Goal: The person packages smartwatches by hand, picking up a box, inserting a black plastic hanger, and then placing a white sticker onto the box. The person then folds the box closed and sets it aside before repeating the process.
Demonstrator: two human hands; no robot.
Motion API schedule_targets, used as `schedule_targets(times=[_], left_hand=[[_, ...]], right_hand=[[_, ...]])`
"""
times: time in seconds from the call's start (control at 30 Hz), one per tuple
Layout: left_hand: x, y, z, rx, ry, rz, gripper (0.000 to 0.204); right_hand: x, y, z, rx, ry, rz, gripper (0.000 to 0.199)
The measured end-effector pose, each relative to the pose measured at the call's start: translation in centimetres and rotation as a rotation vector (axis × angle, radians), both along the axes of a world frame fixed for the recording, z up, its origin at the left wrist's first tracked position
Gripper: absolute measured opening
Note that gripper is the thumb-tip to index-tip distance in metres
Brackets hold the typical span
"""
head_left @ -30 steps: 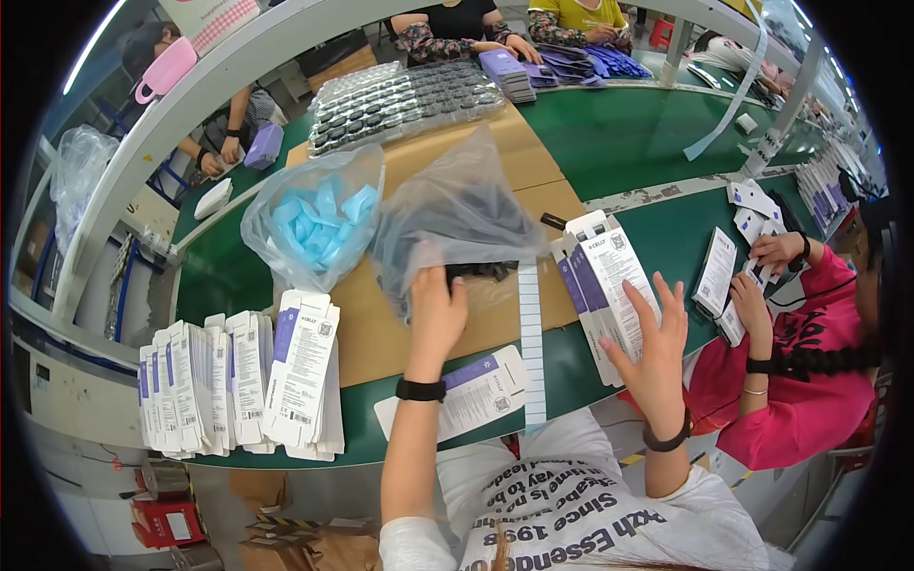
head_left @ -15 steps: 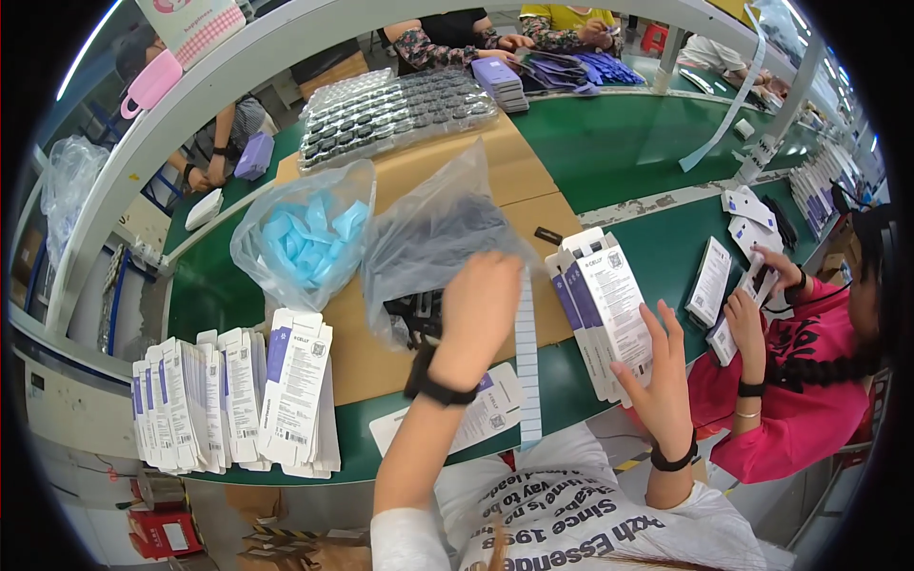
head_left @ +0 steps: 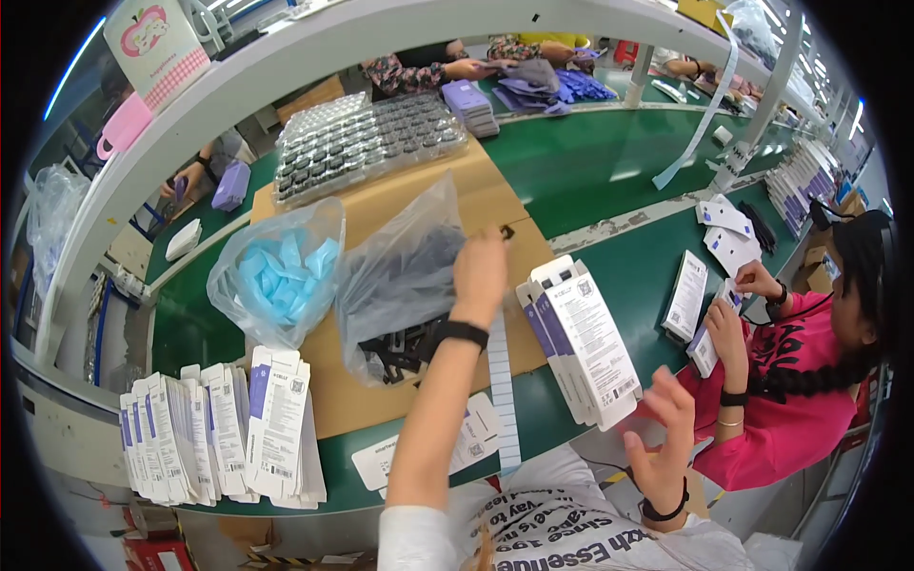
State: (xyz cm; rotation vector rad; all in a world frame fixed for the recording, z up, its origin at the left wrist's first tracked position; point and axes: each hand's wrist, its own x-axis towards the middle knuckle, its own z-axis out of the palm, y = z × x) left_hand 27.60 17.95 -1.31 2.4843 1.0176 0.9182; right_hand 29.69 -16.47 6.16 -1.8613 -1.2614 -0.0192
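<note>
My left hand (head_left: 481, 271) reaches forward over the brown cardboard sheet (head_left: 400, 205), with a small black part (head_left: 506, 232) pinched at its fingertips. Just left of it lies a clear plastic bag of black parts (head_left: 400, 285). Beyond that is a clear bag of light blue parts (head_left: 281, 271). My right hand (head_left: 666, 438) hovers open with fingers spread, just below a stack of white and purple flat boxes (head_left: 583, 338) on the green table (head_left: 609, 162).
Rows of white and purple cartons (head_left: 224, 433) stand at the near left edge. A white label strip (head_left: 502, 395) hangs over the front edge. A tray of dark parts (head_left: 367, 143) lies at the back. A person in pink (head_left: 790, 381) handles cards at right. Other people work behind.
My left hand has moved from the black-parts bag forward and right, with a small black part now at its fingertips. My right hand has dropped lower, away from the box stack.
</note>
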Motion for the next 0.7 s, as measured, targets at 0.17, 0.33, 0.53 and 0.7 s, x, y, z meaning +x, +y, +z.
schedule_targets(times=[0.17, 0.33, 0.53, 0.7], left_hand=[[-12.7, -11.0, 7.1, -0.299, -0.152, -0.28, 0.014], [-21.1, -18.7, 4.9, -0.674, 0.068, -0.156, 0.018], [-22.7, -20.5, 1.3, -0.889, 0.1, -0.058, 0.026], [-23.6, -17.9, 0.9, -1.011, 0.011, -0.18, 0.049]], right_hand=[[-2.0, 3.2, -0.8, 0.095, -0.069, 0.305, 0.033], [-4.3, 6.7, -4.5, -0.017, -0.251, 0.669, 0.029], [-5.9, 6.3, -7.9, -0.098, -0.268, 0.798, 0.022], [-5.8, 6.0, -9.0, -0.14, -0.249, 0.724, 0.023]])
